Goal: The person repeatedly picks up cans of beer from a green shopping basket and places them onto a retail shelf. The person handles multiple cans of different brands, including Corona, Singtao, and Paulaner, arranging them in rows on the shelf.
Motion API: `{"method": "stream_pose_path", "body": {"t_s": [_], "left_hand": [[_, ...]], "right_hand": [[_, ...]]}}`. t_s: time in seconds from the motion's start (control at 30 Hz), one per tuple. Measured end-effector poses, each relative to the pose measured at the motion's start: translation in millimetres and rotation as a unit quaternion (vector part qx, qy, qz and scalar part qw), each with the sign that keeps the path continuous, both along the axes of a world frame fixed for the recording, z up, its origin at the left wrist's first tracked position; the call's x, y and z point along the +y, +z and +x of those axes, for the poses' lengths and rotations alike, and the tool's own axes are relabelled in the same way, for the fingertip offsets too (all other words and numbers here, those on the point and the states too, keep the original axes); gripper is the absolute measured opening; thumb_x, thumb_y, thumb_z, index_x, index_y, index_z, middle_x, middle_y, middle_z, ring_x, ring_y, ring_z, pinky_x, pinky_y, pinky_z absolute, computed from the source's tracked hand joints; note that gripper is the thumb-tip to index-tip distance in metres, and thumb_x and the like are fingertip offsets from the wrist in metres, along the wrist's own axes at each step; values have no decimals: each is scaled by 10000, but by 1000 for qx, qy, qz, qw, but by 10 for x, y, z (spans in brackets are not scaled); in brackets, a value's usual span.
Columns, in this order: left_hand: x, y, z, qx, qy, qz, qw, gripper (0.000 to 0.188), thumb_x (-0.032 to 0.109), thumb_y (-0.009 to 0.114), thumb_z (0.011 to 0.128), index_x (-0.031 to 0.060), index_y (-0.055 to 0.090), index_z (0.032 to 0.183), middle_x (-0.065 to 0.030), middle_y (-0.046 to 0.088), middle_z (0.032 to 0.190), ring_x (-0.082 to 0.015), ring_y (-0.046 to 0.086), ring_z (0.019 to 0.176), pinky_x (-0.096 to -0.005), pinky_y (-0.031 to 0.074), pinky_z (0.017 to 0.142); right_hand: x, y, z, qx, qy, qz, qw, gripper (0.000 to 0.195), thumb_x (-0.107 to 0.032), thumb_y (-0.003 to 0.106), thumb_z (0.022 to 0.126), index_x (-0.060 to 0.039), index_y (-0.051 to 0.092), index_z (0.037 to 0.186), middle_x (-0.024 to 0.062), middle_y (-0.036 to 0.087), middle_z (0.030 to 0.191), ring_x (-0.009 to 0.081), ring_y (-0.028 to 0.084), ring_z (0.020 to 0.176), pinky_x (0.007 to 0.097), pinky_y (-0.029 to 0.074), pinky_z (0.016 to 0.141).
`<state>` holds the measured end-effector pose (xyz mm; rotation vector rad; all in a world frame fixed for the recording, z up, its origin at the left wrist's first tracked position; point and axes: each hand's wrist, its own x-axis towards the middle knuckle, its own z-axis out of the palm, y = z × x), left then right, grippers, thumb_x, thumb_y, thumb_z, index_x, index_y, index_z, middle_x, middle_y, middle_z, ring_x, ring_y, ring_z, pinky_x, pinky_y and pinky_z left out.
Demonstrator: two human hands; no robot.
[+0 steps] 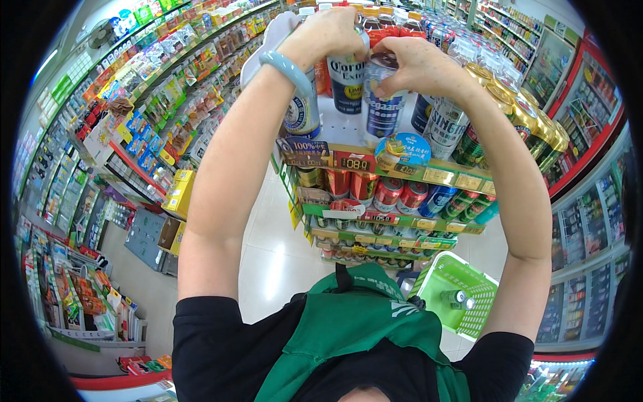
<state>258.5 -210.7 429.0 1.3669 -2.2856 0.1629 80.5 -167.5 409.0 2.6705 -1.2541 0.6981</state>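
Note:
Both hands are at the top shelf of a store display. My left hand (331,35) is shut round the upper part of a dark blue and silver Corona can (347,83). Close to its right, my right hand (417,68) grips the top of a blue and silver beer can (383,113), thumb on its near side. A tall white and blue beer can (303,113) stands at the shelf's left end. To the right of my right hand stands a silver and green beer can (446,130), with gold-topped cans (535,130) further right.
Lower shelves hold red, blue and green cans (387,193). A light green plastic basket (432,286) with two cans inside stands below at the right. Racks of packaged snacks (186,95) line the left. Red-framed coolers (577,120) stand at the right. Bottles with orange caps (387,22) are behind the cans.

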Motion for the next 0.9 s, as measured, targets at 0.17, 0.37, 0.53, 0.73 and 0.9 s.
{"method": "stream_pose_path", "body": {"t_s": [0.17, 0.37, 0.53, 0.73, 0.9], "left_hand": [[44, 285, 22, 50, -8, -57, 997, 551, 267, 706, 610, -35, 562, 1047, -259, 621, 986, -365, 602, 960, -412, 479, 835], [140, 401, -96, 64, 4, -113, 992, 520, 252, 697, 600, -39, 567, 1012, -264, 619, 980, -360, 602, 966, -402, 477, 837], [265, 487, -291, 82, -79, -85, 990, 563, 284, 709, 602, -10, 572, 1062, -231, 626, 996, -337, 597, 979, -387, 475, 844], [387, 501, -652, -12, -92, -39, 995, 574, 326, 739, 617, 86, 588, 1117, -191, 627, 1057, -322, 598, 1001, -393, 471, 854], [314, 181, -825, -59, -181, 76, 979, 713, 290, 780, 503, -17, 571, 1112, -173, 639, 943, -266, 630, 864, -328, 492, 758]], "right_hand": [[-7, -30, 214, -11, -41, 1, 999, 625, -324, 762, 561, 44, 614, 1045, 197, 650, 940, 290, 642, 886, 354, 498, 800], [-32, -74, 124, -39, -43, 5, 998, 758, -403, 801, 565, 54, 572, 1124, 213, 645, 987, 290, 636, 952, 348, 496, 826], [220, 116, -145, -55, -62, 28, 996, 576, -277, 771, 668, 8, 590, 1133, 161, 661, 962, 239, 646, 877, 332, 497, 791], [393, 277, -573, -118, -95, -106, 983, 354, -309, 697, 747, -31, 674, 965, 134, 683, 901, 241, 659, 814, 338, 509, 737], [356, 215, -747, -125, -86, -126, 980, 320, -296, 670, 772, -34, 673, 955, 118, 688, 896, 232, 662, 816, 336, 508, 736]]}}
